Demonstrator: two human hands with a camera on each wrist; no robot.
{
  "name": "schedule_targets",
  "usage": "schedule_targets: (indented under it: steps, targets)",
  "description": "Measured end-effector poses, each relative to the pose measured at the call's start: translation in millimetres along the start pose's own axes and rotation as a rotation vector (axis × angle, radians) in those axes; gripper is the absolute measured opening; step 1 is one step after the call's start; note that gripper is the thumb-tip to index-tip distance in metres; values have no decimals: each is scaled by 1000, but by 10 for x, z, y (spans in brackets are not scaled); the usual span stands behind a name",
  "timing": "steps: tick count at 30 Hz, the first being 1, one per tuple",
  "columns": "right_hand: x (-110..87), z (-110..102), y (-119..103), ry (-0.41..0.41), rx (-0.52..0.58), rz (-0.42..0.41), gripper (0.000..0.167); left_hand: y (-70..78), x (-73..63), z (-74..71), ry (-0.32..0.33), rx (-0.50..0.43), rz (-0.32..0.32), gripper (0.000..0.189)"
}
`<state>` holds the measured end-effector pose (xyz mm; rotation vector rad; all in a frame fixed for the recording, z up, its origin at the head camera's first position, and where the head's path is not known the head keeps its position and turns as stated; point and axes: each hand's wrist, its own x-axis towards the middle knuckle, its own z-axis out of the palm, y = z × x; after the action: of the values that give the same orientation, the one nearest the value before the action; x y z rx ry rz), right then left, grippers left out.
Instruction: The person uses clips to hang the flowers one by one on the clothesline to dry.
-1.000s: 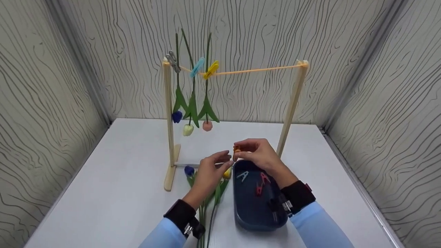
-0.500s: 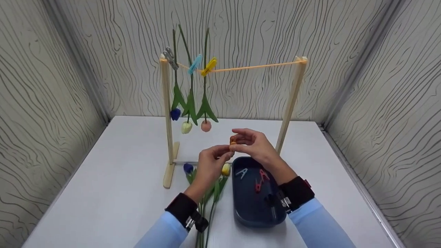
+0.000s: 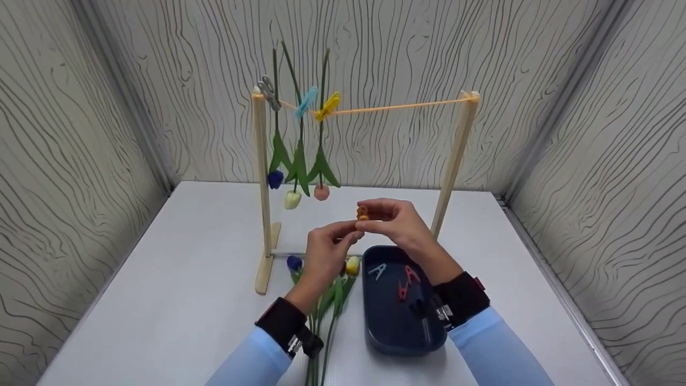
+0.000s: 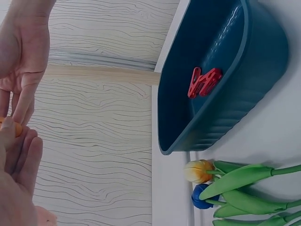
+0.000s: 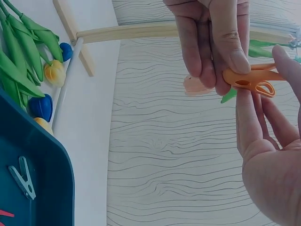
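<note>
An orange clothespin (image 3: pixel 363 212) is between my two hands, above the far end of the dark blue box (image 3: pixel 405 343). My left hand (image 3: pixel 327 251) pinches one end of it between thumb and fingers. From the other side my right hand (image 3: pixel 405 229) holds it with thumb and fingertips. The right wrist view shows the clothespin (image 5: pixel 257 78) lying across the fingers, its wire-like loop exposed. Three tulips hang head down from the orange string (image 3: pixel 396 109): blue (image 3: pixel 275 179), white (image 3: pixel 292 200) and pink (image 3: pixel 321 192). Grey (image 3: pixel 269 93), light blue (image 3: pixel 306 102) and yellow clothespins (image 3: pixel 328 106) grip their stems.
Wooden posts (image 3: pixel 453 166) carry the string, with a foot (image 3: pixel 268 260) at the left. Loose tulips, blue (image 3: pixel 294 262) and yellow (image 3: pixel 352 265) among them, lie left of the box. Inside it are a pale clothespin (image 3: pixel 378 271) and red ones (image 3: pixel 403 291).
Both hands have risen slightly away from the box with the orange clothespin. My left hand, earlier just beside it, now pinches its end. The hanging tulips stay in place.
</note>
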<state>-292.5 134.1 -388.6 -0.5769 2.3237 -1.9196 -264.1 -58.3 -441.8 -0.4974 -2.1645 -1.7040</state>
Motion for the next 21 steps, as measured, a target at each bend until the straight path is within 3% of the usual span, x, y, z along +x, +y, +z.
schedule_targets:
  steps: [4,10,18,21]
  targets:
    - [-1,29,-6,18,-11,-27,42,15,-1,-16,6,-6,14,22]
    - [9,93,-20,78,-40,-70,32,15,-4,-16,21,-32,-13,22]
    - [15,153,-33,130,53,-91,19,8,-20,4,15,-36,-20,27]
    - [21,150,-33,129,31,-108,18,10,-25,-11,6,-49,-28,29]
